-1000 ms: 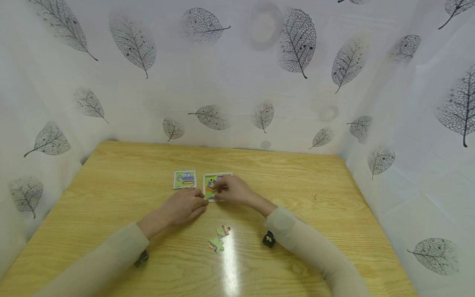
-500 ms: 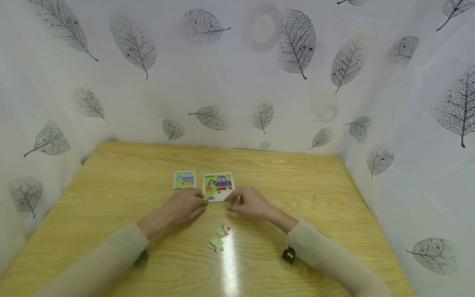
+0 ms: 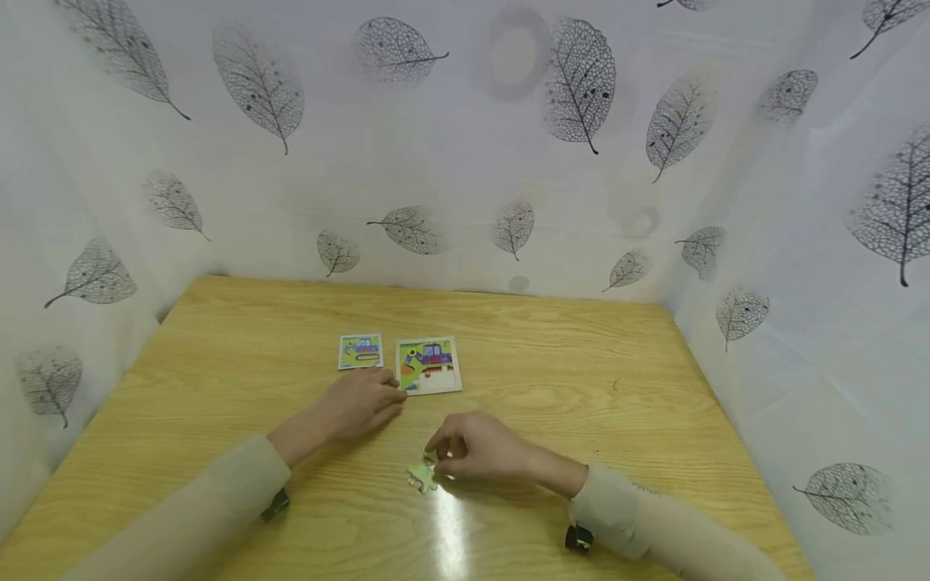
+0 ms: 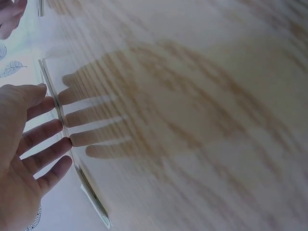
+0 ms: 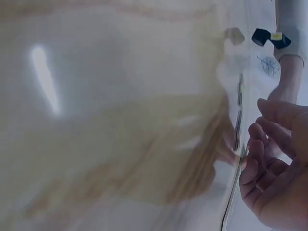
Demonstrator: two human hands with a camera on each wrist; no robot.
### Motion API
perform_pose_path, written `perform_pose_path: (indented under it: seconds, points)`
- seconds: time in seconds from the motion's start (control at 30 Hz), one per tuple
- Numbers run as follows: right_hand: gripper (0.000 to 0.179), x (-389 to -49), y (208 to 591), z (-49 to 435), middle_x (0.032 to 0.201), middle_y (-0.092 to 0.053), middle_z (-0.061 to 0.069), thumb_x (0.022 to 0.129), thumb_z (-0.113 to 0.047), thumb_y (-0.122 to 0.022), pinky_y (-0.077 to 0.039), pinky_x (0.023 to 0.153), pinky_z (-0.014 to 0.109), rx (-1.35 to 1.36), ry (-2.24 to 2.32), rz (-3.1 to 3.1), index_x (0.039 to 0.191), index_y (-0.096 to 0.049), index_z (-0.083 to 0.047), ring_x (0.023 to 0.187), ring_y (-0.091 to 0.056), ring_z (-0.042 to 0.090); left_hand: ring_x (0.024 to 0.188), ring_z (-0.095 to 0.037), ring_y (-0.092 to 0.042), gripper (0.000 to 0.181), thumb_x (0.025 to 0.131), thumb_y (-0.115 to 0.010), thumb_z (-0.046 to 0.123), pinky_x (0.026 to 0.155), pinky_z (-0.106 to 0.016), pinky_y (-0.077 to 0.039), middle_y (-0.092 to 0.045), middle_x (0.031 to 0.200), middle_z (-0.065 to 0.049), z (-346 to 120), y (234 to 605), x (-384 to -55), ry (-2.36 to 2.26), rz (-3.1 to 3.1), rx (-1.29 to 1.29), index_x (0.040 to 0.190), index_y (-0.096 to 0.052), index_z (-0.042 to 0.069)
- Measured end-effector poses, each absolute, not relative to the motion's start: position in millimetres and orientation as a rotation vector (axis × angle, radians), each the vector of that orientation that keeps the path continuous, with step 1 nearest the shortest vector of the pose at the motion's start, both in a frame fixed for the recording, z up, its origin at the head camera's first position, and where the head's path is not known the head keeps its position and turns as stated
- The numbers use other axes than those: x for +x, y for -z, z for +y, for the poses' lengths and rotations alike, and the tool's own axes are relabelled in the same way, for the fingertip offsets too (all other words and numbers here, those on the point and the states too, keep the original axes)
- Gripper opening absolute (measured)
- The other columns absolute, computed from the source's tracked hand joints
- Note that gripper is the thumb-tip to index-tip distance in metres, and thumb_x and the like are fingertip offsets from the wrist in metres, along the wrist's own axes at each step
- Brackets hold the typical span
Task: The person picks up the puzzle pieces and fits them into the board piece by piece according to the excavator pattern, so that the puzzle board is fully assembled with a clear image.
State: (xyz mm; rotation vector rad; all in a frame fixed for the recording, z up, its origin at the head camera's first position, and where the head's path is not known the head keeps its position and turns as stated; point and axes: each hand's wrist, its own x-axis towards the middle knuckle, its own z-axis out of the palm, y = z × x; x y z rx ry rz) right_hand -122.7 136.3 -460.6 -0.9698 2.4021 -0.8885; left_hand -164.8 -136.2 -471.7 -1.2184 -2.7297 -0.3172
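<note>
A square jigsaw tray [image 3: 445, 382] with a blue digger picture lies on the table, its lower right part bare and pale. My left hand [image 3: 363, 403] rests at the tray's lower left corner. Its fingers look mostly straight in the left wrist view. My right hand [image 3: 483, 448] hovers over two loose green jigsaw pieces [image 3: 421, 474] in front of the tray. Its index finger and thumb reach down at the farther piece, which they partly hide. In the right wrist view the right hand [image 5: 276, 168] has loosely bent fingers, thumb and index apart, nothing visible between them.
A small picture card [image 3: 361, 352] with a similar digger lies left of the tray. The wooden table [image 3: 581, 347] meets a leaf-patterned curtain [image 3: 450, 145] at the back and sides. Black wrist devices [image 3: 579, 538] sit under both sleeves.
My right hand has left the tray and come down toward the front, over the loose pieces, uncovering the tray's picture. My left hand has stayed at the tray's corner.
</note>
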Motion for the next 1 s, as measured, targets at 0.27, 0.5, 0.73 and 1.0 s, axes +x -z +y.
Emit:
perform_pose_path:
  seconds: [0.27,0.5,0.73,1.0]
  points:
    - [0.028,-113.3,461.3,124.8,0.097,-0.074,-0.012,0.090,-0.025,-0.082,-0.050,0.075,0.010,-1.082,0.607,2.482,0.117,-0.079,-0.022,0.082,-0.058,-0.008,0.095,-0.021,-0.070,0.020,0.099,-0.070,0.025,0.088,-0.041,-0.062,-0.075,0.106,-0.005,-135.5,471.7,-165.9,0.288,-2.750,-1.224,0.113,-0.080,0.015]
    - [0.029,-109.6,459.0,122.2,0.093,-0.073,-0.013,0.088,-0.032,-0.083,-0.047,0.070,0.009,-1.131,0.500,2.519,0.115,-0.079,-0.022,0.076,-0.055,-0.009,0.094,-0.021,-0.070,0.020,0.099,-0.071,0.025,0.087,-0.040,-0.062,-0.074,0.105,-0.005,-134.8,471.1,-164.7,0.301,-2.744,-1.227,0.112,-0.080,0.014]
    - [0.025,-104.1,459.0,120.0,0.082,-0.067,-0.018,0.086,-0.041,-0.085,-0.045,0.064,0.009,-1.093,0.505,2.560,0.104,-0.078,-0.025,0.070,-0.052,-0.009,0.092,-0.021,-0.070,0.019,0.098,-0.072,0.024,0.086,-0.040,-0.062,-0.073,0.103,-0.004,-135.0,471.0,-164.5,0.316,-2.710,-1.236,0.111,-0.081,0.013]
    - [0.020,-100.4,460.1,119.5,0.081,-0.063,-0.021,0.085,-0.044,-0.085,-0.046,0.066,0.010,-1.048,0.551,2.524,0.096,-0.076,-0.029,0.071,-0.053,-0.009,0.093,-0.021,-0.070,0.019,0.098,-0.072,0.023,0.087,-0.040,-0.062,-0.073,0.103,-0.005,-135.2,469.5,-164.2,0.316,-2.728,-1.233,0.111,-0.081,0.013]
